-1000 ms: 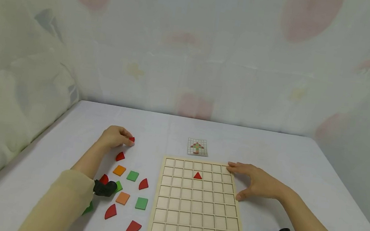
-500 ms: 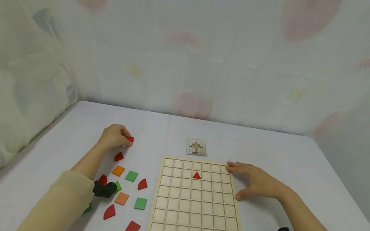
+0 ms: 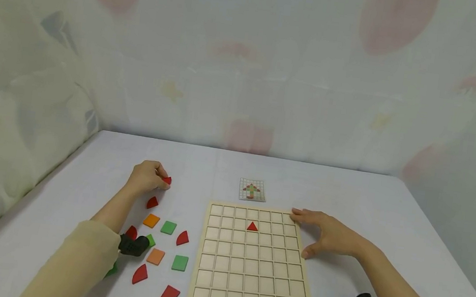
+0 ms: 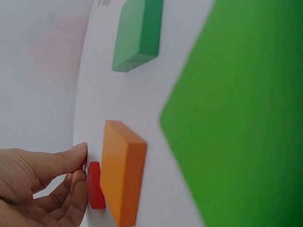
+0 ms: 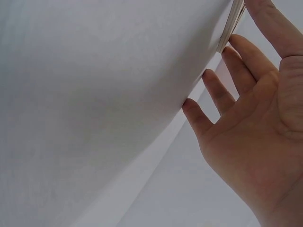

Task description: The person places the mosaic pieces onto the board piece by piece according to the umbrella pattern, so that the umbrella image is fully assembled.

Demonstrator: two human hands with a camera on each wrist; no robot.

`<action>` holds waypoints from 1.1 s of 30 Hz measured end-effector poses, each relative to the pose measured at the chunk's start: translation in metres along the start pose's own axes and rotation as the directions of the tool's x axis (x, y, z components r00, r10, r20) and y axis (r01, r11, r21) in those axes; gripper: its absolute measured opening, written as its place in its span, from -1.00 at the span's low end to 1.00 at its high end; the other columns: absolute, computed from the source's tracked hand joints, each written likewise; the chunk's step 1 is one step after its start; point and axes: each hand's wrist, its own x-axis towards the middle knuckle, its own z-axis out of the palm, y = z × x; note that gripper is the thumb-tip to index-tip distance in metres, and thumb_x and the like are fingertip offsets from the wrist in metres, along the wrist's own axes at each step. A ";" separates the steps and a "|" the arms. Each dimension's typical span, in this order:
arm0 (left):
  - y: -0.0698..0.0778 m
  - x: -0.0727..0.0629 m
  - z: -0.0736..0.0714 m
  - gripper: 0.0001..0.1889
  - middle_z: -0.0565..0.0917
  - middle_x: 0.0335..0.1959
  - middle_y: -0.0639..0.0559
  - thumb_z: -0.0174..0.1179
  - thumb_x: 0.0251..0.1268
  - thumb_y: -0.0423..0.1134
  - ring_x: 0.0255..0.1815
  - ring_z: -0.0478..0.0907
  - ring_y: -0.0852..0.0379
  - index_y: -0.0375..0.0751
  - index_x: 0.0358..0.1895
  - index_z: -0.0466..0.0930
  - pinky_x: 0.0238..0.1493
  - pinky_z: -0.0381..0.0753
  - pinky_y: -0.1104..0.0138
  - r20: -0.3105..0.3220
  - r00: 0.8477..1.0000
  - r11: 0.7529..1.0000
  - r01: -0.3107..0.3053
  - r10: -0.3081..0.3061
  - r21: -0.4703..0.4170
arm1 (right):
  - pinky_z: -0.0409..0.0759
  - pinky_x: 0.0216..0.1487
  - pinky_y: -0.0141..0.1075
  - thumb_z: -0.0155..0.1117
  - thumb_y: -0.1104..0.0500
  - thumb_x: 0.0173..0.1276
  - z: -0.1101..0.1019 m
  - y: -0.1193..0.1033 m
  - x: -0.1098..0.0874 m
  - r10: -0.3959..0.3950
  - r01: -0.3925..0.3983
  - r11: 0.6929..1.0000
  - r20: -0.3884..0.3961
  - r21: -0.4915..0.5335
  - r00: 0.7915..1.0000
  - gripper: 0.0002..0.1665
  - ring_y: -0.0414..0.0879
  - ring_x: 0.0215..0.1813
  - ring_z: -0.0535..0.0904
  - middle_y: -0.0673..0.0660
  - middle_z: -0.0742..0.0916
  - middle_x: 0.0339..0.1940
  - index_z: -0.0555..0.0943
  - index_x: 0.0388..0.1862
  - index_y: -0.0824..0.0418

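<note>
My left hand (image 3: 147, 177) pinches a small red piece (image 3: 167, 180) between thumb and fingers at the far left of the table. The fingers mostly cover that piece; in the left wrist view only a sliver shows at the fingertips. Closest to this hand lies a red quarter-circle (image 3: 152, 202), with an orange square (image 3: 151, 220) nearer the body. My right hand (image 3: 334, 234) is spread, thumb and fingertips resting at the right edge of the wooden grid board (image 3: 252, 267). One red triangle (image 3: 252, 226) sits in a cell of the board's second row from the back.
Left of the board are scattered more pieces: a green square (image 3: 180, 263), another orange square (image 3: 155, 257), and several red quarter-circles, one (image 3: 169, 294) by the front. Behind the board lies a small pattern card (image 3: 252, 190). My left forearm partly covers some green and red pieces.
The view has shifted very slightly. Both hands keep their places, the left with the red piece, the right at the board's edge.
</note>
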 end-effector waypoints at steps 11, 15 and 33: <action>0.001 0.000 0.001 -0.75 0.62 -0.09 -0.37 0.38 0.12 -0.34 -0.14 0.49 -0.15 -0.40 -0.20 0.57 -0.23 0.55 0.25 -0.006 1.000 1.000 0.005 -0.005 0.011 | -0.02 0.41 0.47 0.51 -0.20 -0.04 -0.001 -0.001 0.001 -0.085 0.087 0.995 0.043 -0.046 0.995 -0.01 0.43 0.58 0.04 0.19 0.32 0.57 0.45 0.42 0.02; 0.003 0.000 0.000 -0.75 0.62 -0.09 -0.37 0.37 0.12 -0.34 -0.14 0.49 -0.15 -0.40 -0.19 0.57 -0.23 0.55 0.26 -0.003 1.000 1.000 -0.001 0.001 0.017 | -0.04 0.37 0.52 0.47 -0.20 0.01 0.000 -0.001 0.000 -0.131 0.135 0.989 0.061 -0.058 0.989 -0.09 0.52 0.56 0.00 0.27 0.29 0.58 0.48 0.39 -0.04; 0.002 0.004 -0.003 -0.82 0.65 -0.14 -0.30 0.32 0.19 -0.33 -0.23 0.52 -0.04 -0.32 -0.19 0.61 -0.30 0.47 0.38 0.016 0.999 0.999 -0.032 0.032 -0.016 | 0.00 0.40 0.48 0.47 -0.25 0.00 0.000 0.000 0.003 -0.129 0.133 0.985 0.039 -0.106 0.991 -0.09 0.45 0.56 0.09 0.22 0.34 0.56 0.49 0.38 -0.08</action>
